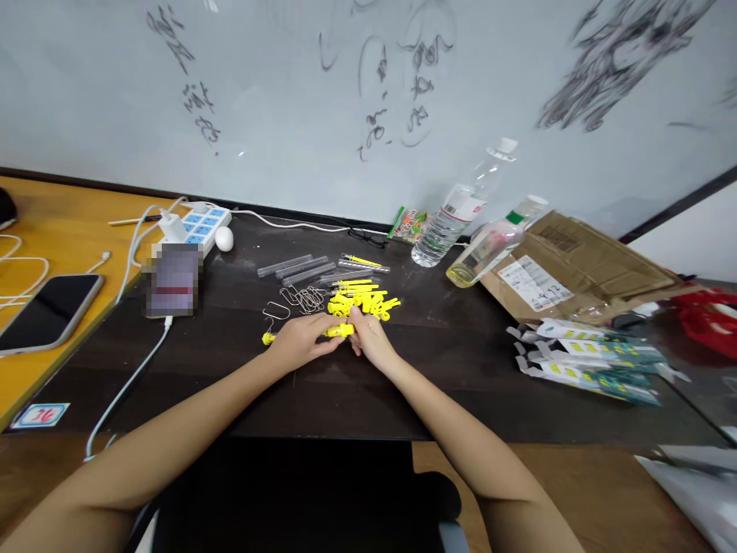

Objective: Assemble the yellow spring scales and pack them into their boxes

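Over the dark table my left hand (299,340) is closed round a yellow tool-like piece (339,330) whose rounded end and metal hook stick out on the left. My right hand (370,336) touches the other end of that piece, its fingers bent; whether it grips anything else is hidden. Just beyond both hands lies a pile of small yellow plastic parts (377,305). Several bent metal hooks (304,299) lie to the left of the pile. Behind them are clear ridged tubes (305,269) and a thin yellow piece (365,261).
On the left are a power strip (207,226), a charging phone (173,280) and another phone (49,311). Two bottles (441,238) (480,257), a cardboard box (570,269) and flattened small boxes (593,357) stand or lie at right. A whiteboard (288,100) rises behind.
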Available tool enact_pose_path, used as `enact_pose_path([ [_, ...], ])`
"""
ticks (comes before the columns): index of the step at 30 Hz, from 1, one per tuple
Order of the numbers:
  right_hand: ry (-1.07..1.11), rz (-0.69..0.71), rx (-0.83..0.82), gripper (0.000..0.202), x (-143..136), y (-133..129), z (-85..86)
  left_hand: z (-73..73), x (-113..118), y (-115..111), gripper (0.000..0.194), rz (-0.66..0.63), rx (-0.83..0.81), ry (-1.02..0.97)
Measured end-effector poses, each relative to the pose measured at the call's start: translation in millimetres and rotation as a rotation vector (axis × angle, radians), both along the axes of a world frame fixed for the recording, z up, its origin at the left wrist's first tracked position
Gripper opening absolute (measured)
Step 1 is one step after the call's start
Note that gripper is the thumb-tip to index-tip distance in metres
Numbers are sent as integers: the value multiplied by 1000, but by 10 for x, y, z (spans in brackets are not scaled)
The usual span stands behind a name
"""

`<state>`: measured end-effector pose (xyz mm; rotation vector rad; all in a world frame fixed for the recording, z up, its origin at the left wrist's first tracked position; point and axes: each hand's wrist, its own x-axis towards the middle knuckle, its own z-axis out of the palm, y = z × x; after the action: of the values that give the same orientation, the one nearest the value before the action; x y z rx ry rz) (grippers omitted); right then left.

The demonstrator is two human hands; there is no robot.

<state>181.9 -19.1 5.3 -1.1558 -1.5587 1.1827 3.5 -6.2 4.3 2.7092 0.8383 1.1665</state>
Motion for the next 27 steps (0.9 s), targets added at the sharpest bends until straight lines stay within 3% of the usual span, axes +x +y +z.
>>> enact_pose_path([
  [4, 47, -5, 189, 47, 141, 17, 56, 8, -8, -2, 25, 13, -31, -11],
  [9, -121, 34, 494, 18, 241, -18, 132, 20, -43, 8, 26, 23, -51, -50],
  [17, -218, 112, 481, 15, 248, -37, 173, 22, -52, 10, 24, 12, -37, -60],
  [22, -470, 68, 503, 11, 203, -60, 192, 21, -24, -2, 23, 8, -18, -53],
  [27, -528, -80, 487, 38, 65, -75, 115, 14, 8, -22, 22, -5, 8, -32],
])
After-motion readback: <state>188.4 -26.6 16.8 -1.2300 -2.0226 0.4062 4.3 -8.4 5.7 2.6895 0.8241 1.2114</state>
